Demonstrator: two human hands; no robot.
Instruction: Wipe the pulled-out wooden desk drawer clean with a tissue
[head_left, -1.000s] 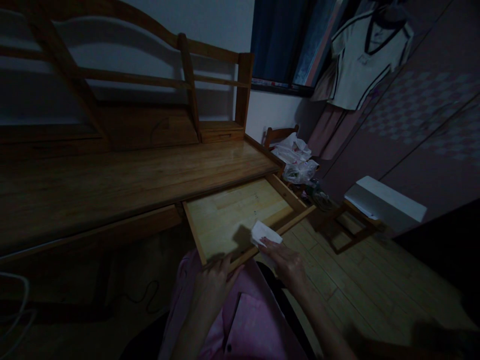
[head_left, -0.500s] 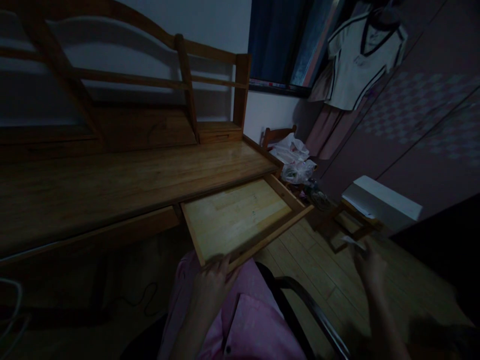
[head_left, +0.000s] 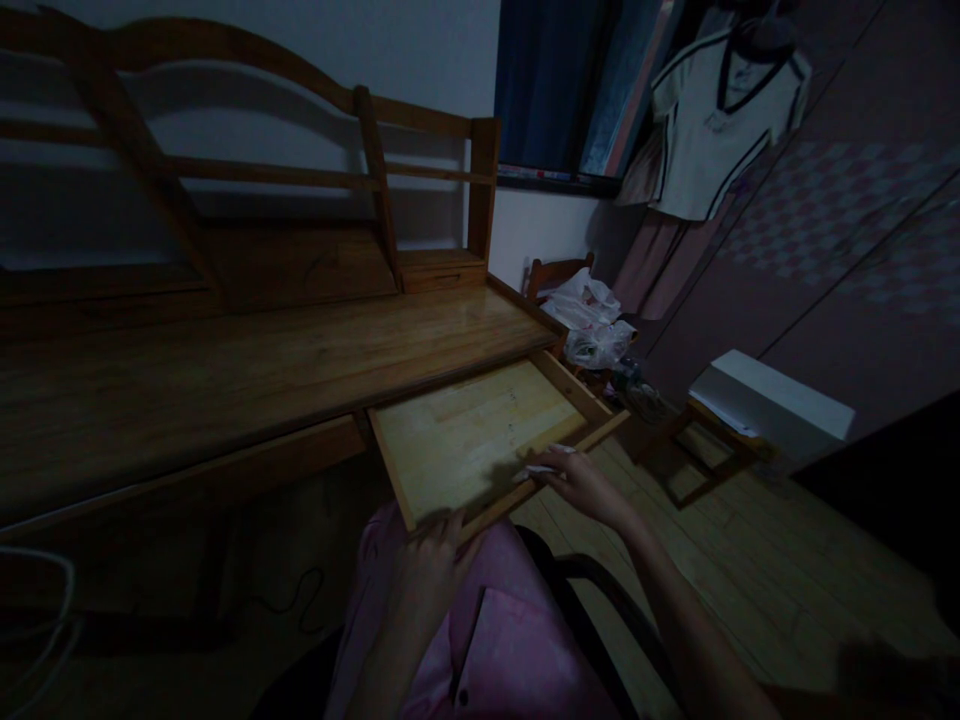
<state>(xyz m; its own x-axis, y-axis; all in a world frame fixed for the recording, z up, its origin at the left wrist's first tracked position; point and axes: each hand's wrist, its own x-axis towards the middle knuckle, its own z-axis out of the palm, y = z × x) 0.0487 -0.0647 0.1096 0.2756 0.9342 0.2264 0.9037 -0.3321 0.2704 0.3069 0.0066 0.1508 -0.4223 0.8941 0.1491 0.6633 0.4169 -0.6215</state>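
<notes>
A wooden drawer (head_left: 457, 435) stands pulled out from the desk, its pale bottom showing. My left hand (head_left: 429, 560) is closed over the drawer's front edge near its left corner, fingers on top of the rim. At the right part of the same front edge, my right hand (head_left: 577, 482) holds a thin white tissue (head_left: 547, 465) that pokes out past the fingers. The tissue is at the rim, and a shadow falls on the drawer bottom beside it. In this dim light I cannot tell whether it touches the wood.
The wooden desk top (head_left: 300, 350) with its shelf unit (head_left: 382, 190) is behind the drawer. Plastic bags (head_left: 592, 320) lie on a chair beyond the desk. To the right, a stool (head_left: 697, 455) bears a white box (head_left: 780, 395). A dark armrest (head_left: 615, 600) is close to my lap.
My right hand has moved left from over the floor to the drawer's front edge, carrying the white tissue. My left hand has stayed on the drawer's edge.
</notes>
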